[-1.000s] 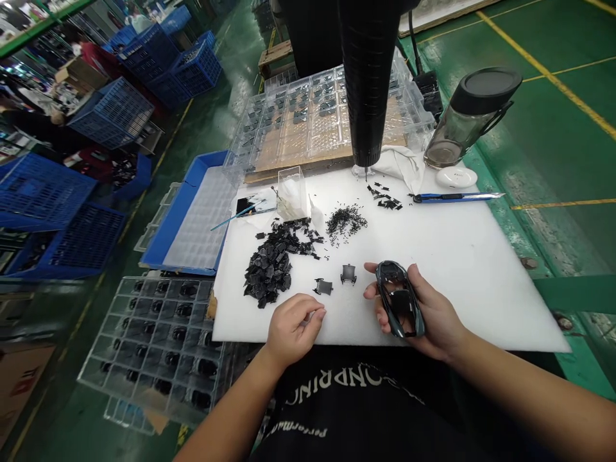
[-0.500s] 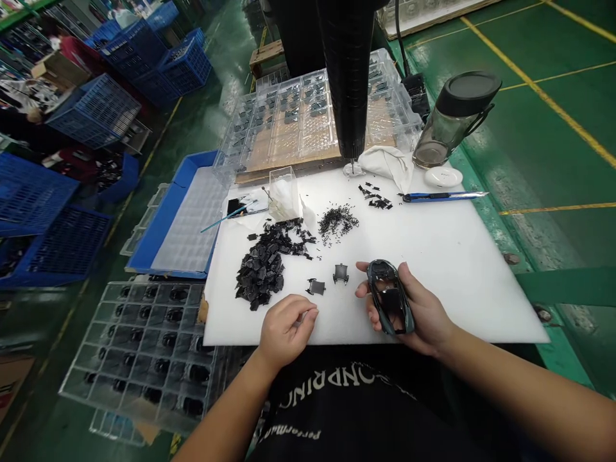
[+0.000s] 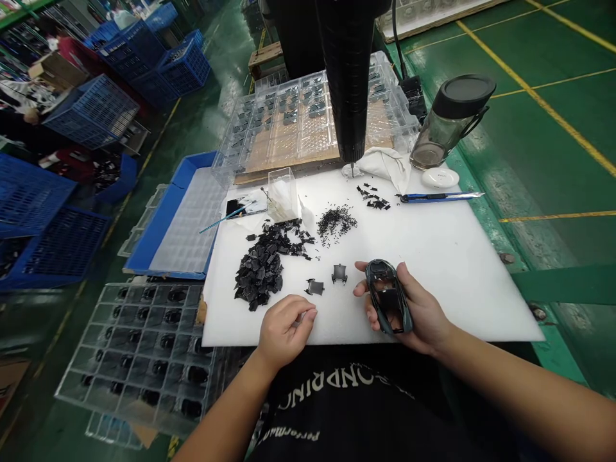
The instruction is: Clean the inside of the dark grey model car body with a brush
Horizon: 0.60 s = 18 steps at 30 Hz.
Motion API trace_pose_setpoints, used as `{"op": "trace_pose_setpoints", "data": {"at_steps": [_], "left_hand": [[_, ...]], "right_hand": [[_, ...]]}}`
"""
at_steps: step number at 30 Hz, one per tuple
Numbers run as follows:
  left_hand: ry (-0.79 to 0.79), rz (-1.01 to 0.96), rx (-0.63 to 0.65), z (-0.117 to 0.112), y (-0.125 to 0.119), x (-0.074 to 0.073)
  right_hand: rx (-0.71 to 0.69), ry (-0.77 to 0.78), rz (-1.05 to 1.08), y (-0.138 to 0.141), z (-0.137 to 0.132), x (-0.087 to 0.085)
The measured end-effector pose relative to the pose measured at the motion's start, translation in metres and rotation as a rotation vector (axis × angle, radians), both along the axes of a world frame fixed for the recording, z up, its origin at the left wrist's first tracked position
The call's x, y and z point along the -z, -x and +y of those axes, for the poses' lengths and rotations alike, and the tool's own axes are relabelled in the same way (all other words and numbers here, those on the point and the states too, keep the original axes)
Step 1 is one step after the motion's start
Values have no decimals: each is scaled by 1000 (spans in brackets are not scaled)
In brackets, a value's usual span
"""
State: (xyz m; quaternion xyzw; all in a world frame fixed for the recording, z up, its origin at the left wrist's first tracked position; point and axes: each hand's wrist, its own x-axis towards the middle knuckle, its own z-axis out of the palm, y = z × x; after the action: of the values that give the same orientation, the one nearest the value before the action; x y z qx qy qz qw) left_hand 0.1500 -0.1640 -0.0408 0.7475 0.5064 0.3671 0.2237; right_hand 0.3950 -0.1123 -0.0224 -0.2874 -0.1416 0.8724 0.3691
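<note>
My right hand (image 3: 418,311) grips a dark toy car body (image 3: 387,296), turned underside up, just above the near edge of the white foam mat (image 3: 447,256). My left hand (image 3: 283,330) rests on the mat's near edge with its fingers curled in a pinch; what they hold is too small to see. Two small dark grey parts (image 3: 315,287) (image 3: 339,274) lie on the mat between my hands. A heap of black plastic pieces (image 3: 262,269) lies to the left, and a scatter of tiny black screws (image 3: 337,221) further back.
A black electric screwdriver (image 3: 349,77) hangs over the back of the mat. Behind it stand clear compartment trays (image 3: 298,122), a jug with a black lid (image 3: 450,122) and a blue-handled knife (image 3: 440,197). A blue bin (image 3: 180,218) and a clear tray of car bodies (image 3: 144,346) sit at left.
Both hands keep their poses and grips. Only the camera view has shifted slightly, sliding the scene a little to the left.
</note>
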Motion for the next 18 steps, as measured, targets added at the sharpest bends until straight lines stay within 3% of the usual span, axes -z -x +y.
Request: {"op": "trace_pose_setpoints", "data": {"at_steps": [13,18], "left_hand": [[-55,2,-5,5,-6,-10],[-60,0,-13,5,-7,-9]], "right_hand": [[15,-7,-42,3,1,-8],[1,-16,-15,-1,1,-2]]}}
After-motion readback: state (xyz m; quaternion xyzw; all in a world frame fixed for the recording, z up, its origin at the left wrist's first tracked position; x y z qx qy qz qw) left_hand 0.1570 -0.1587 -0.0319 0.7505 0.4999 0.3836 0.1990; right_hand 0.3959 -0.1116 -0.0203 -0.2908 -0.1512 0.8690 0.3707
